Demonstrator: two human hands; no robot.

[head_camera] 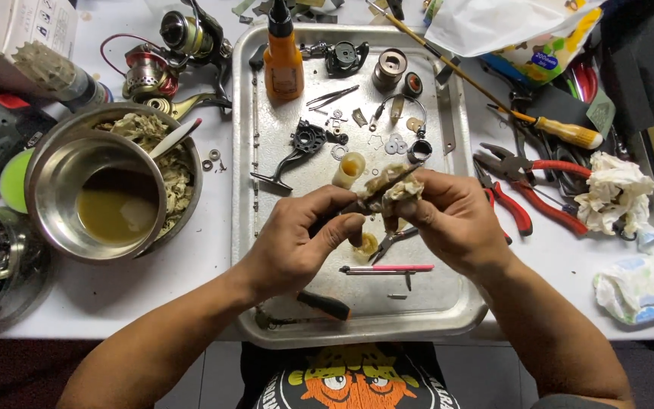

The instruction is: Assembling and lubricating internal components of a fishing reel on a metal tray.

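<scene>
Head view: crumpled, stained tissue wad [392,184] wrapping thin dark rod [342,213].

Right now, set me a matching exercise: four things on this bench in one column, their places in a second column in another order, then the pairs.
Things:
1. orange bottle
2. red-handled pliers
3. steel bowl of yellowish liquid
4. pink pen

Places:
A. on the table left of the metal tray
B. on the tray, below the left hand and right hand
C. standing at the tray's top edge
D. on the table right of the tray

Pairs: 1-C, 2-D, 3-A, 4-B
</scene>
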